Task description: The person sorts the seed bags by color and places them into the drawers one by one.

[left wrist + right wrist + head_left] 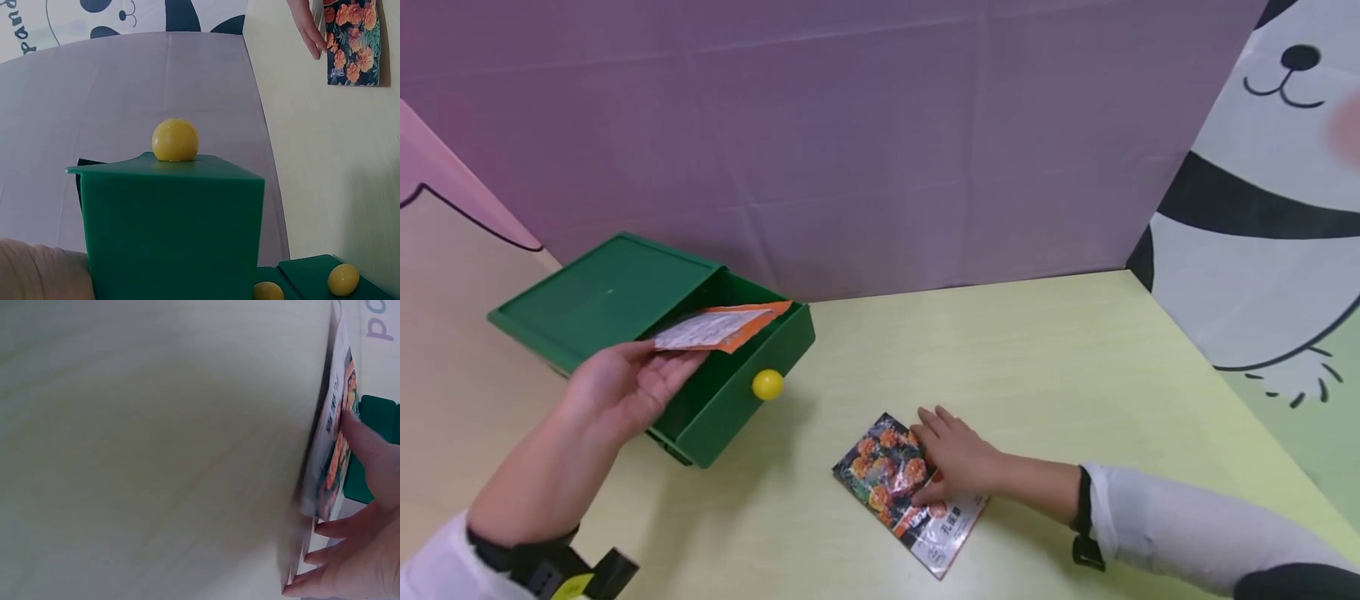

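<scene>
My left hand (636, 392) holds a packet (722, 327) with orange edges and a white printed face. It is over the pulled-out green drawer (745, 400), which has a yellow knob (767, 384). In the left wrist view the drawer front (172, 237) fills the middle and hides the fingers. On the table lies a seed packet (883, 471) with orange flowers and a white printed end. My right hand (958, 454) touches it, thumb on its face and the other fingers spread at its far edge. The right wrist view has those fingertips (322, 528) beside the packet (337, 437).
The green cabinet (606, 292) stands at the left, close to the purple backdrop (865, 150). Lower yellow knobs (343, 279) show in the left wrist view. A pale wooden table (1037, 358) spreads to the right, bounded by a panda-printed panel (1262, 292).
</scene>
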The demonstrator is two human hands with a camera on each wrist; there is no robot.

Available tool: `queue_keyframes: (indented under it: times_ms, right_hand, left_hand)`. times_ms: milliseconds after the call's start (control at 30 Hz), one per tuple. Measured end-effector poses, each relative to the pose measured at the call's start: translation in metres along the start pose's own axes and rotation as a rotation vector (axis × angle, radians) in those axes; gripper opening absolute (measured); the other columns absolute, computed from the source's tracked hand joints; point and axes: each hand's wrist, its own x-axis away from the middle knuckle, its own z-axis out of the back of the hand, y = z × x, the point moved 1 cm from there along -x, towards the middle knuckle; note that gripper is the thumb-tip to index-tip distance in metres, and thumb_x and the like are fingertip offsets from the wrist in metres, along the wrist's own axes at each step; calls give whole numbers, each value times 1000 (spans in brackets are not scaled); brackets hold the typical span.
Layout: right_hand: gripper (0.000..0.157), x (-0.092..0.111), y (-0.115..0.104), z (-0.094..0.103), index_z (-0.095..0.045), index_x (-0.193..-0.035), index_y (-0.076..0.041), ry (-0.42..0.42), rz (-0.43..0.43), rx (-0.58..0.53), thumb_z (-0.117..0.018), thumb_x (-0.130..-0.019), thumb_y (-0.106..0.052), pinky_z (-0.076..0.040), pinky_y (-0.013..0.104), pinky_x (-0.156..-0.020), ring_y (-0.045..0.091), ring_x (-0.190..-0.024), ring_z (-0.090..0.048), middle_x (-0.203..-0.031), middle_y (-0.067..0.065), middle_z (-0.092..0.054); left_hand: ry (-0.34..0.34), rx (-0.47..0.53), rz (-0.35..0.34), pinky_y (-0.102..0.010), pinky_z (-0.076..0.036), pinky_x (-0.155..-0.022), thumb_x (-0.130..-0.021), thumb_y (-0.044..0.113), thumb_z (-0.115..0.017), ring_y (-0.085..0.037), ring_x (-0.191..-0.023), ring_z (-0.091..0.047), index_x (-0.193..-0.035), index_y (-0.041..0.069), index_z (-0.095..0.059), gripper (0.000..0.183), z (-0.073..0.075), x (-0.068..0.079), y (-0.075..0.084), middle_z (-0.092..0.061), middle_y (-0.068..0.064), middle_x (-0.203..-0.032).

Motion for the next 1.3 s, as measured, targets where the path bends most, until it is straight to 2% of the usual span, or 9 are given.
queue_keyframes:
  times_ms: [67, 167, 300, 400, 567, 700, 867, 1033, 1300]
  right_hand:
    - [95, 1, 0, -1, -31, -138, 1, 2, -1, 5, -69, -71, -55, -20, 57, -107, 42, -133, -14, -147, 24, -20]
    - [94, 0, 0, 0, -32, -137, 0, 10, -12, -15, -73, -69, -50, -20, 57, -107, 42, -132, -15, -147, 24, -20]
    - [93, -2, -1, 1, -34, -135, 1, 22, -32, -60, -77, -65, -43, -20, 56, -107, 42, -132, -16, -146, 25, -22]
    - [95, -3, -1, 1, -33, -134, 4, 39, -60, -112, -81, -62, -36, -20, 54, -108, 42, -132, -18, -144, 27, -25]
    - [96, -4, -1, 2, -28, -134, 7, 94, -113, -257, -83, -61, -19, -34, 47, -103, 36, -120, -38, -131, 26, -39]
    - [88, -4, 0, 5, -27, -135, 3, 132, -159, -378, -79, -65, -7, -44, 43, -93, 29, -108, -48, -121, 21, -46]
    - [81, -4, 2, 11, -27, -134, -5, 152, -212, -435, -74, -69, -2, -53, 33, -74, 20, -88, -57, -109, 18, -55]
    - [71, -2, 6, 21, -30, -131, -9, 157, -245, -460, -70, -74, 0, -50, 28, -57, 14, -65, -55, -87, 11, -57]
    - [60, -3, 17, 37, -37, -128, -4, 199, -234, -434, -68, -77, -1, -52, 35, -74, 22, -87, -59, -110, 21, -58]
  left_hand:
    - [13, -30, -6, -40, -38, -101, -101, 22, -30, -33, -116, -47, -146, 29, -1, 54, 0, -2, 1, -55, -25, -118]
    - [6, -87, -15, -40, -29, -107, -101, 24, -25, -28, -128, -31, -145, 29, 6, 54, 0, -6, 2, -28, -14, -146]
    - [-28, -139, -22, -35, -9, -113, -101, 29, -16, -16, -136, -4, -142, 31, 17, 53, -1, -9, 1, 8, 9, -152]
    - [-20, -181, -36, -32, -3, -113, -101, 31, -17, -15, -136, 2, -141, 31, 21, 55, -3, -8, -1, 13, 10, -151]
    - [33, -277, -83, -32, -2, -113, -100, 34, -24, -14, -136, 5, -137, 31, 28, 64, -8, -3, -6, 17, 12, -150]
    - [61, -383, -115, -33, 0, -114, -100, 37, -23, -13, -135, 11, -135, 29, 32, 66, -12, 0, -9, 24, 13, -148]
    - [76, -471, -146, -33, 7, -113, -99, 40, -20, -13, -132, 20, -130, 26, 38, 68, -15, 3, -10, 34, 10, -144]
    - [81, -511, -157, -34, 13, -111, -98, 46, -19, -13, -129, 27, -123, 26, 46, 72, -17, 3, -11, 42, 9, -139]
    - [43, -596, -168, -37, 16, -110, -97, 49, -20, -15, -127, 32, -124, 25, 44, 74, -21, 7, -20, 43, 6, -138]
